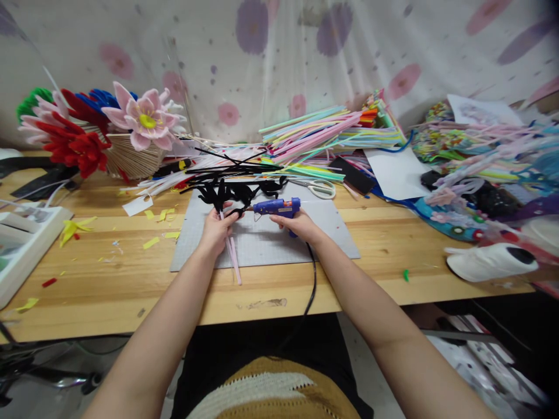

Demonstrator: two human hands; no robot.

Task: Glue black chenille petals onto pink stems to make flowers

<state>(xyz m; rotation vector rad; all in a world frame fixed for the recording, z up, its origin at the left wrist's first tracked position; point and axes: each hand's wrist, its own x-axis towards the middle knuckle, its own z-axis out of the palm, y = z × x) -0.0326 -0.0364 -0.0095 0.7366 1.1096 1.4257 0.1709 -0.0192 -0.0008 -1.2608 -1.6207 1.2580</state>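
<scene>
My left hand point(219, 228) is closed around a black pipe-cleaner flower point(213, 195) whose pale pink stems point(233, 256) hang below the fingers. Between its thumb and fingertips a small curled black piece also shows. My right hand point(297, 224) grips a blue hot glue gun point(277, 206), its nozzle pointing left, close to the black piece at my left fingertips. Whether the nozzle touches it, I cannot tell. Both hands are above a grey cutting mat point(271, 247). More black fuzzy shapes point(273, 186) lie on the mat's far side.
White-handled scissors point(322, 188) rest at the mat's far edge. Behind are bundles of coloured pipe cleaners point(314, 134). Finished flowers point(148, 121) stand at left, near a white tray point(46, 233). The glue gun's black cord point(313, 279) hangs over the table's front edge. A white bottle-like object point(491, 262) lies right.
</scene>
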